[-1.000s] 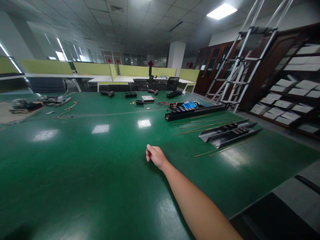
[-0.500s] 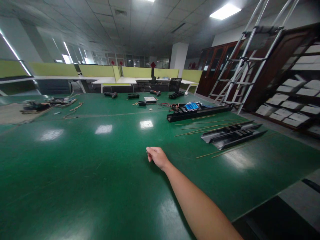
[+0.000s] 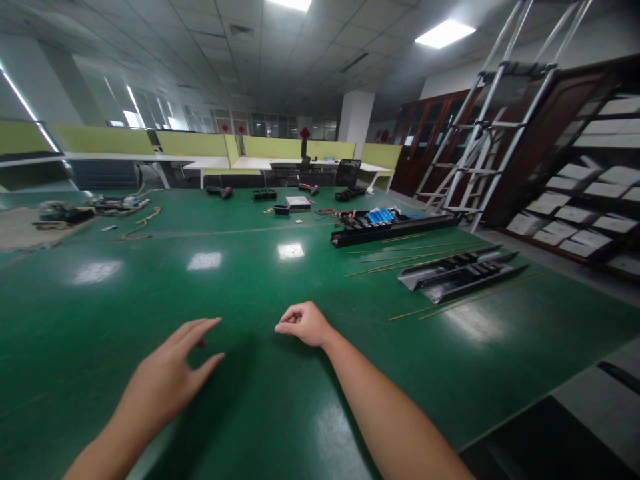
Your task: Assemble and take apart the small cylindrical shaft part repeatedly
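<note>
My left hand (image 3: 173, 367) is over the green tabletop (image 3: 240, 280) at the lower left, thumb and fingers spread apart with nothing between them. To its right, my right hand (image 3: 304, 323) is closed, fingers curled and the thumb pressed toward them. Whatever it may hold is too small or hidden to make out. A gap of bare green surface lies between the two hands. Nearest to my right hand, on its far right side, are several thin brass-coloured rods (image 3: 407, 313).
Black metal channels (image 3: 470, 277) lie at right, with a longer black channel (image 3: 395, 230) behind, near a blue packet (image 3: 380, 215). A white box (image 3: 299, 203) and power tools stand at the far edge. Rope (image 3: 141, 225) lies far left. A ladder (image 3: 480, 133) leans behind the table.
My left hand has come into view from the lower left with its fingers apart. My right hand has turned, its thumb now toward the left, and sits slightly lower.
</note>
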Motion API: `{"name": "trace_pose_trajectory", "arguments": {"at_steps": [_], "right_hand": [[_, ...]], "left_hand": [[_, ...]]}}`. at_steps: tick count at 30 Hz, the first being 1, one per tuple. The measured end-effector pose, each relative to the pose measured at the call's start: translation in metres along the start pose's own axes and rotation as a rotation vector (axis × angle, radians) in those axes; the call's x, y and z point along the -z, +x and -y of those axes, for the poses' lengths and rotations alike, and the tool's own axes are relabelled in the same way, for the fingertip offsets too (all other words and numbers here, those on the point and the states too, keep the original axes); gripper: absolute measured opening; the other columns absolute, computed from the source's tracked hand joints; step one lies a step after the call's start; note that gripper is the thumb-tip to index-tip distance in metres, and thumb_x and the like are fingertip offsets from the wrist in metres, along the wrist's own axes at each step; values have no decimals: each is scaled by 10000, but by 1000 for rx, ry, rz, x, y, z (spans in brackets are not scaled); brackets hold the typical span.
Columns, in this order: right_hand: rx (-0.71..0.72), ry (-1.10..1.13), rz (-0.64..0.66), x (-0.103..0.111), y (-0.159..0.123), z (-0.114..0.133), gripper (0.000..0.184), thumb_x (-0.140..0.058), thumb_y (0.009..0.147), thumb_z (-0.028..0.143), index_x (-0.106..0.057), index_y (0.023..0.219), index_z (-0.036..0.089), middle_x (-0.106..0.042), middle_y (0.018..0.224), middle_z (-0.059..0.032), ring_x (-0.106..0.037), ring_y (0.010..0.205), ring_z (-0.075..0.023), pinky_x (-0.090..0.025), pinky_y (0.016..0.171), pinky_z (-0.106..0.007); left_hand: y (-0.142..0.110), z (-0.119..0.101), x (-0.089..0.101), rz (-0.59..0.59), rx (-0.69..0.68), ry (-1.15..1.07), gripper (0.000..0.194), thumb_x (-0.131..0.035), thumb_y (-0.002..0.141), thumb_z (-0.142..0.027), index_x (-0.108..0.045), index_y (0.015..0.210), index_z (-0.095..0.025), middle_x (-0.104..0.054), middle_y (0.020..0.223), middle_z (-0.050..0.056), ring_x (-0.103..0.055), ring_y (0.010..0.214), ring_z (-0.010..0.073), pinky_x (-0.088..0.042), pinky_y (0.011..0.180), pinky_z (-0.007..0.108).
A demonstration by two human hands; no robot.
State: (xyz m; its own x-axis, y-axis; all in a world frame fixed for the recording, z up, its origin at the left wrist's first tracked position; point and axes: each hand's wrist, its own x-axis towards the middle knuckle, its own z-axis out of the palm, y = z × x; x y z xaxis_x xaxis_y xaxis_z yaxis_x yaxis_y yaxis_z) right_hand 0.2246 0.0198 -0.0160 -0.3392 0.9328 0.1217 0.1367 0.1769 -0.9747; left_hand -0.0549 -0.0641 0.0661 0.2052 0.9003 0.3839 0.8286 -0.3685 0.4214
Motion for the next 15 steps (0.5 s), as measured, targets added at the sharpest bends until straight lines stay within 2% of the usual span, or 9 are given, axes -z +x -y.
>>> {"name": "trace_pose_trajectory", "arguments": {"at_steps": [3, 5, 7, 10, 15], "right_hand": [[12, 6, 21, 1, 1, -2, 308, -790, 638, 397, -707, 742, 119, -596, 578, 9, -449, 500, -91, -321, 475, -213], [36, 7, 24, 3, 2, -4, 223, -774, 637, 318, -683, 680, 119, -562, 559, 33, -434, 507, -84, -311, 481, -205], [51, -7, 4, 4, 3, -6, 149, -743, 634, 242, -658, 632, 119, -542, 553, 47, -439, 523, -82, -316, 496, -200], [12, -3, -23, 4, 6, -9, 126, -731, 622, 218, -650, 625, 121, -552, 556, 50, -449, 517, -82, -331, 503, -199], [-26, -43, 28, 1, 3, -6, 293, -805, 609, 377, -699, 695, 117, -593, 565, 22, -451, 498, -85, -318, 468, -201]], "left_hand": [[33, -40, -45, 164, -196, 68, 597, -646, 809, -375, -453, 1374, -359, -517, 1336, 35, -634, 980, 231, -533, 817, 324], [47, -60, -68, 220, -306, 74, 496, -606, 836, -275, -520, 1316, -361, -546, 1283, 38, -630, 981, 234, -524, 809, 318], [55, -71, -82, 253, -377, 54, 370, -526, 873, -198, -610, 1207, -332, -590, 1166, 49, -629, 938, 216, -507, 813, 308], [59, -72, -90, 275, -375, 20, 336, -467, 879, -130, -646, 1126, -269, -606, 1040, 62, -617, 905, 194, -488, 812, 294], [55, -56, -85, 287, -310, -3, 274, -462, 880, -135, -654, 1051, -229, -643, 986, 53, -619, 914, 193, -489, 810, 291]]}}
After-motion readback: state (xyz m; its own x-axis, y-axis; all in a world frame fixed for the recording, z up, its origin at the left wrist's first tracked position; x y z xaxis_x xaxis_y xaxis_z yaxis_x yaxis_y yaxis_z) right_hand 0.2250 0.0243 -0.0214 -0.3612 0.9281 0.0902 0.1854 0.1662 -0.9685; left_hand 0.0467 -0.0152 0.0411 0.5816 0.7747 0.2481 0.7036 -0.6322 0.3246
